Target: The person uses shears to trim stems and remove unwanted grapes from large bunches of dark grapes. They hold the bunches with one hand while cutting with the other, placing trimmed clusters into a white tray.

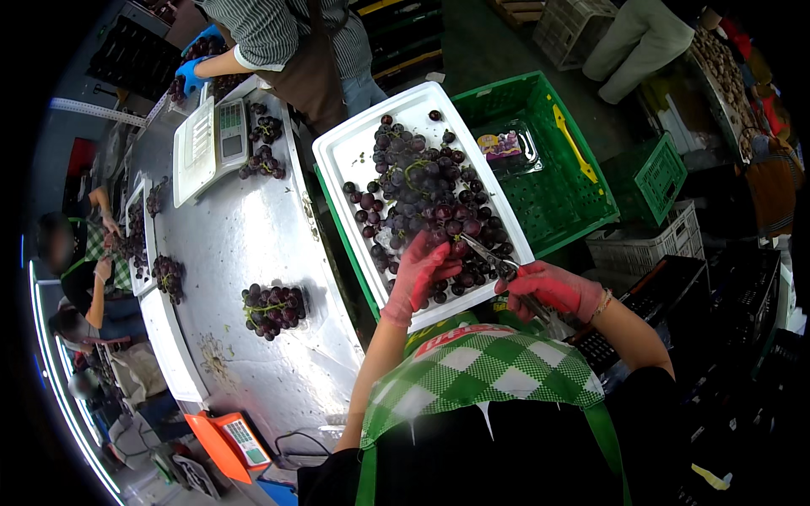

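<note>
A white foam tray [345,152] lies before me, holding a heap of dark purple grapes [417,177] with green stems and several loose berries. My left hand [421,272], in a pink-red glove, grips grapes at the heap's near side; its fingertips are partly hidden among them. In my right hand [557,291], gloved alike, is a pair of metal scissors [487,254]. Their blades point into the grapes just right of my left fingers. Whether the blades touch a stem cannot be made out.
Under and beside the tray is a green plastic crate [550,209] with a labelled clear clamshell [509,148]. On the steel table [253,221] at left stand a grape bunch [275,310], a white scale [212,145] and an orange scale [221,443]. Co-workers [285,44] handle grapes nearby.
</note>
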A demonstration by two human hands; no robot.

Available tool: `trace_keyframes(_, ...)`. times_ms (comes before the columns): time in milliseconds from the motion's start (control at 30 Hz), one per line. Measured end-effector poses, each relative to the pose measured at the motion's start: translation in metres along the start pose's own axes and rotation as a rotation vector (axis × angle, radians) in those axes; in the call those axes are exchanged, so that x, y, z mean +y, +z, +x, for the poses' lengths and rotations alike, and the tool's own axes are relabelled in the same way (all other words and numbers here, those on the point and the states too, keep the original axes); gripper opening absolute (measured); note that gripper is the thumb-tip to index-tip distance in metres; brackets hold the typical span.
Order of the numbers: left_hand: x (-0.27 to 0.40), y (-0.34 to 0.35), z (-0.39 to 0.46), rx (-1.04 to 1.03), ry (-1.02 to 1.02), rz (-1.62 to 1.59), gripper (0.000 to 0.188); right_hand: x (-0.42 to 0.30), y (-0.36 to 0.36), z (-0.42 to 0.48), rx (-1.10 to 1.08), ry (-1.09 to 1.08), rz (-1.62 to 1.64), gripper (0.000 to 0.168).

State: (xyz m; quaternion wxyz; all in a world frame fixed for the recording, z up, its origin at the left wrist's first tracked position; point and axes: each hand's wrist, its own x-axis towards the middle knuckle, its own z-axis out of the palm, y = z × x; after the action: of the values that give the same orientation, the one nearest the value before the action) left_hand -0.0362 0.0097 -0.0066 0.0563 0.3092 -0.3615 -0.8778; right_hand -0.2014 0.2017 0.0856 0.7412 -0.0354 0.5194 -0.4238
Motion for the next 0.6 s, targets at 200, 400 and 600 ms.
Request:
trace_keyframes(200, -0.004, -0.002, 0.002, -0.011, 0.014, 0.002, 0.026, -0.003, -0.004, 0.000, -0.044, 0.056, 0.052, 0.032)
trace_keyframes(400, -0.002, -0.001, 0.000, -0.011, 0.007, 0.004, 0.031, -0.013, -0.011, -0.002, -0.048, 0.008, -0.179, 0.026)
trace_keyframes(600, 0.006, 0.007, -0.003, -0.012, -0.002, 0.058, 0.040, -0.035, -0.020, -0.002, -0.010, 0.107, -0.470, 0.028)
